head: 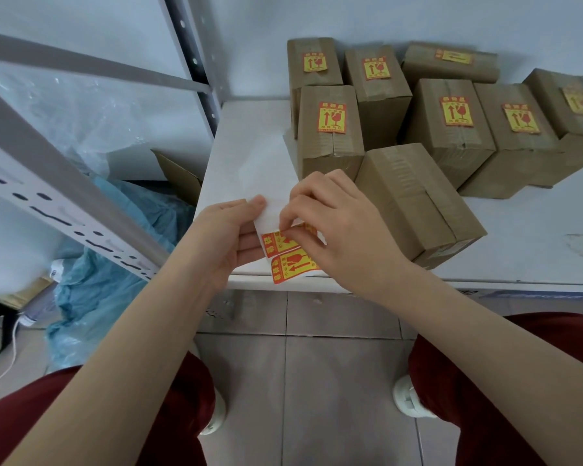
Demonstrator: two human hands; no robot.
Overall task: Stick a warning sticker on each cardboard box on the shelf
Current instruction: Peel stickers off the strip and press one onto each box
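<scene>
Step in hand: peeling, I'd say; one label is being lifted off its backing, and nothing is on the last box yet.
Left hand: the left hand [229, 240] holds the white paper backing strip [270, 213] at the shelf's front edge, thumb pressed on top and fingers laid together beneath, pinching the paper.
Right hand: the right hand [334, 227] sits just to the three o'clock side of the left, its fingers curled and thumb and forefinger nipping the edge of the upper red-and-yellow warning sticker [278, 242].
Spare label: a second red-and-yellow sticker [295, 264] lies on the strip at six o'clock from the first, untouched.
Unlabelled box: a plain brown taped cardboard box [418, 200] lies on the white shelf board [535, 243] at about two o'clock from the hands, near the right hand but not touching it; its top shows only tape.
Labelled boxes: seven brown cardboard boxes [456, 111] stand behind it, from twelve round to two o'clock, each with a sticker on top.
Progress: nearly done, by my count; one box left.
Next move: it calls for freeing the sticker cleanly without curling it onto itself, carrying it to two o'clock, then laying it flat on the bare top and smoothing it down.
Nearby: crumpled blue plastic sheeting [115, 264] on the floor at nine o'clock.
</scene>
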